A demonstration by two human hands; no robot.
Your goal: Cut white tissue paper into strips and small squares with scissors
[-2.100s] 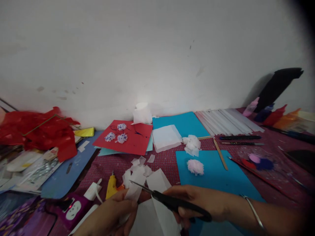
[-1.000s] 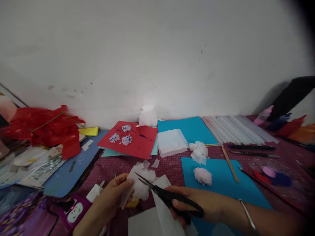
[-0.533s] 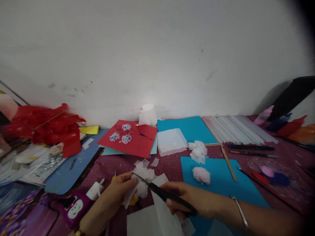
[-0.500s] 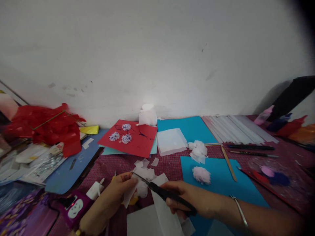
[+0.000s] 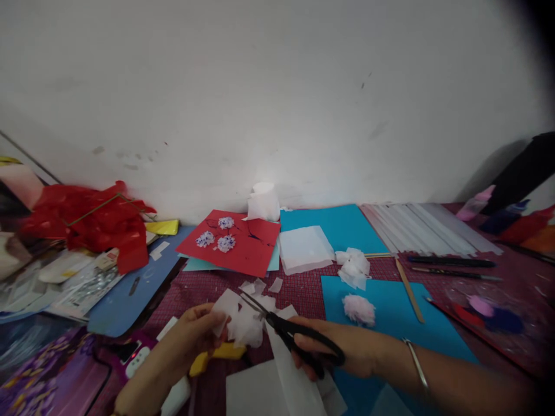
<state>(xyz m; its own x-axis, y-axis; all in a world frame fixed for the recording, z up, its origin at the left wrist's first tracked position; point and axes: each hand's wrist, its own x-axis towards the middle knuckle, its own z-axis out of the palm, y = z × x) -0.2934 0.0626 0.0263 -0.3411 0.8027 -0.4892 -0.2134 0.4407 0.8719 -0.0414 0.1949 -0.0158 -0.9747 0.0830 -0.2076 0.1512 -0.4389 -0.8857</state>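
My left hand [image 5: 202, 325] pinches a small piece of white tissue paper [image 5: 226, 305] between thumb and fingers. In my right hand [image 5: 321, 346] is a pair of black-handled scissors [image 5: 295, 335], its blades parted and pointing up-left, just right of that piece. A loose heap of cut tissue [image 5: 247, 327] lies under the blades. Beneath the scissors, a white paper strip [image 5: 297, 375] runs toward the front edge of view. A yellow-handled tool [image 5: 219, 353] lies beside my left hand, partly hidden.
Red paper [image 5: 255, 254] bears several purple-speckled tissue puffs. Blue sheets [image 5: 403, 312] carry a pale pink puff [image 5: 359, 310] and a wooden stick [image 5: 410, 292]. A tissue roll [image 5: 263, 202] stands against the wall. Glue sticks [image 5: 416, 228], brushes and paint bottles lie right; a purple power strip [image 5: 137, 358] sits left.
The scissors' blades have parted and moved away from the left hand. My left hand has shifted slightly left and turned, with the tissue piece now raised. The view has shifted slightly.
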